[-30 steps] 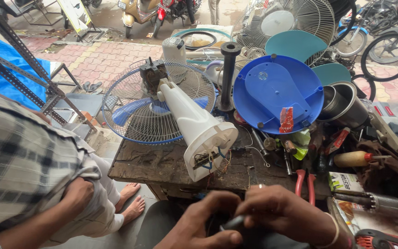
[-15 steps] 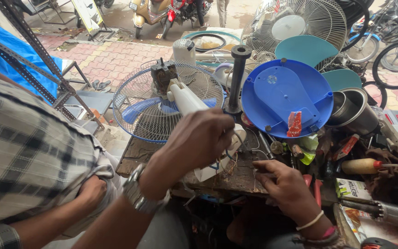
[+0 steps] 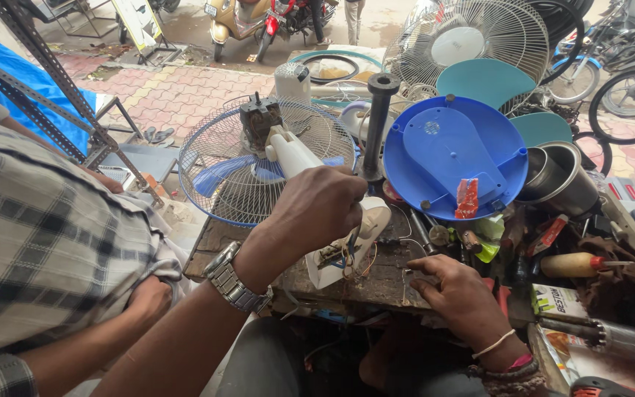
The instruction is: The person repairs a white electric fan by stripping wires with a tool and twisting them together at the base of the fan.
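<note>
Head view, left hand (image 3: 317,209) fingers grasping white fan neck (image 3: 332,220), right hand (image 3: 461,294) released on workbench (image 3: 376,283).

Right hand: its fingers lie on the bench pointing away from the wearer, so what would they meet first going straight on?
Probably the loose wires trailing from the open white fan housing, just beyond the right hand; depth is uncertain.

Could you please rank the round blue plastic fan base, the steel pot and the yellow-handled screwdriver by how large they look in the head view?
1. Round blue plastic fan base, clearly largest.
2. Steel pot, mid-sized.
3. Yellow-handled screwdriver, smallest, though it lies somewhat nearer the camera, so its true size against the pot is unsure.
</note>
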